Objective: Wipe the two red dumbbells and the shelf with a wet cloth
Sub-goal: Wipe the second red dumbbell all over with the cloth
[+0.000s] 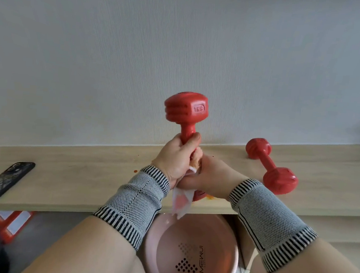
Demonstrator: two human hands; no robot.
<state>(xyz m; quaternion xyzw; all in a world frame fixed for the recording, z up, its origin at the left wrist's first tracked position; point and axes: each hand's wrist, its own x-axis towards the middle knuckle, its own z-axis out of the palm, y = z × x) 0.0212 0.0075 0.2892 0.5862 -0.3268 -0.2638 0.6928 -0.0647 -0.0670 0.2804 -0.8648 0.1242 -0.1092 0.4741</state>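
Note:
I hold one red dumbbell (184, 112) upright above the wooden shelf (84, 171). My left hand (176, 157) grips its handle just under the top head. My right hand (206, 175) is closed around the lower handle with a white cloth (181, 201) wrapped there, and the cloth's reddish-stained end hangs down below both hands. The dumbbell's lower head is mostly hidden behind my right hand. The second red dumbbell (270, 166) lies on its side on the shelf to the right, apart from my hands.
A black phone (3, 179) lies at the shelf's left front edge. A pink basin (194, 255) sits below the shelf between my forearms. Small orange-red spots mark the shelf near my hands. Cables hang at the far right by the wall.

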